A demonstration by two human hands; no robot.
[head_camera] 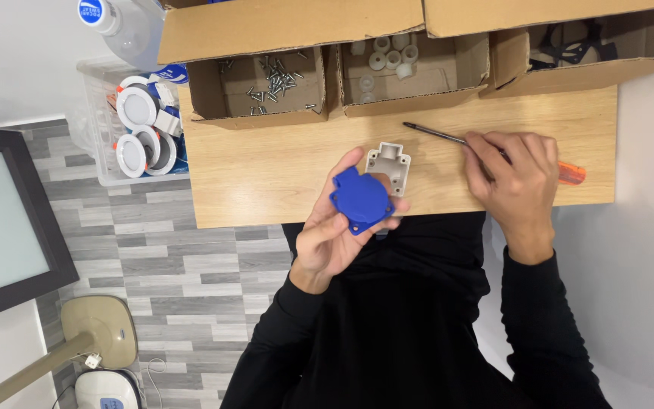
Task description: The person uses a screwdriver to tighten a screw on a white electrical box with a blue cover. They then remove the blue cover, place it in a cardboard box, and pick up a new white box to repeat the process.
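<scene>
Wooden tabletop [266, 174]: left hand [334, 227] grips blue-lidded socket box [369, 189] — right hand [516, 178] closing on screwdriver [448, 138] beside it; next, tip into lid screw.

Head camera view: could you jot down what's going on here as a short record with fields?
Setting: wooden table seen from above
Left hand: holds a blue socket cover joined to a grey plastic housing
Right hand: rests on a screwdriver with an orange handle, lying on the table
Left cardboard box: loose screws
Middle cardboard box: small white plastic rings
Right cardboard box: dark parts, hard to tell
Beside the table: clear bin with round white fittings
</scene>
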